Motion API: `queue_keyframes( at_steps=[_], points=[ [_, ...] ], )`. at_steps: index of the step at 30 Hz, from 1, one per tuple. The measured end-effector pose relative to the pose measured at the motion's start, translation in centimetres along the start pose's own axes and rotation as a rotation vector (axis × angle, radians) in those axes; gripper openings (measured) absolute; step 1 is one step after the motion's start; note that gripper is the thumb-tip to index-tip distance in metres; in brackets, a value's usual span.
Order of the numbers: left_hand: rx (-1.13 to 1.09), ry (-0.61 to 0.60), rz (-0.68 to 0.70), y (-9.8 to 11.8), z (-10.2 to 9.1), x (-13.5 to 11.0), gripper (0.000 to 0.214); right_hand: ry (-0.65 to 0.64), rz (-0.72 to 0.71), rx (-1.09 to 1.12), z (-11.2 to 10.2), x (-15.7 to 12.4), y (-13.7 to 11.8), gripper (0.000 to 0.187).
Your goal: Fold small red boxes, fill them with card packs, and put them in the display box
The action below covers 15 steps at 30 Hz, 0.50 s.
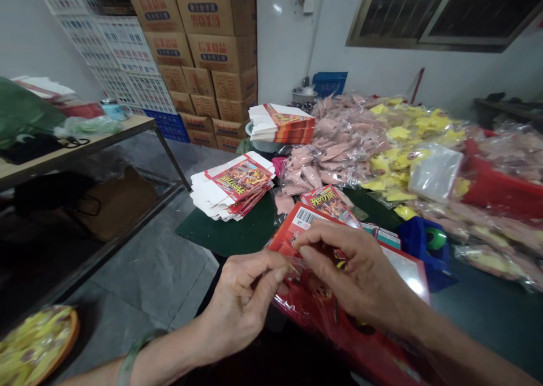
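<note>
My left hand (246, 295) pinches the edge of a clear plastic bag (299, 272) between thumb and fingers. Just to its right, my right hand (360, 267) is closed too, thumb against forefinger, at the same bag's edge. Inside or beneath the plastic lies red printed material (305, 309); which of the two I cannot tell. Behind my hands is a red printed box (292, 225) with a barcode, partly covered by my right hand. A smaller colourful printed packet (328, 200) lies just beyond it.
A stack of flat printed cartons (241, 182) lies on the green table (199, 228), another stack (282, 123) behind it. Bagged pink pieces (339, 137) and yellow pieces (399, 131) are heaped at the back. A blue bin (424, 256) holds a green tape roll (435, 238).
</note>
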<state>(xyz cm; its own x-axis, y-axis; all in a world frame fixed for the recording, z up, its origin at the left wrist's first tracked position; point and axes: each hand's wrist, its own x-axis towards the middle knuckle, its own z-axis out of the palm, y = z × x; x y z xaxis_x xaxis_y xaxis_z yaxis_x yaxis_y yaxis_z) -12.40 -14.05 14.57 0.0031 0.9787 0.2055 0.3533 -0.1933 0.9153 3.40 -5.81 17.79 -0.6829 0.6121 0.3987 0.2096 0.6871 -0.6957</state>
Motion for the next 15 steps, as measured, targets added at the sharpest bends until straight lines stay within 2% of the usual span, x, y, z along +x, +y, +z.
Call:
queue_keyframes(
  at_steps=[4,8,15],
  points=[
    [-0.015,0.007,-0.004,0.1,0.0,0.3,0.021,-0.054,-0.050,-0.080,0.2,-0.4,-0.4,0.009],
    [0.002,-0.005,0.019,0.2,0.0,0.3,0.022,-0.060,-0.109,-0.206,0.7,-0.6,0.0,0.015],
    [0.045,-0.038,0.041,-0.1,-0.1,0.2,0.022,0.028,-0.247,-0.537,1.8,-0.8,-0.1,0.020]
  ],
)
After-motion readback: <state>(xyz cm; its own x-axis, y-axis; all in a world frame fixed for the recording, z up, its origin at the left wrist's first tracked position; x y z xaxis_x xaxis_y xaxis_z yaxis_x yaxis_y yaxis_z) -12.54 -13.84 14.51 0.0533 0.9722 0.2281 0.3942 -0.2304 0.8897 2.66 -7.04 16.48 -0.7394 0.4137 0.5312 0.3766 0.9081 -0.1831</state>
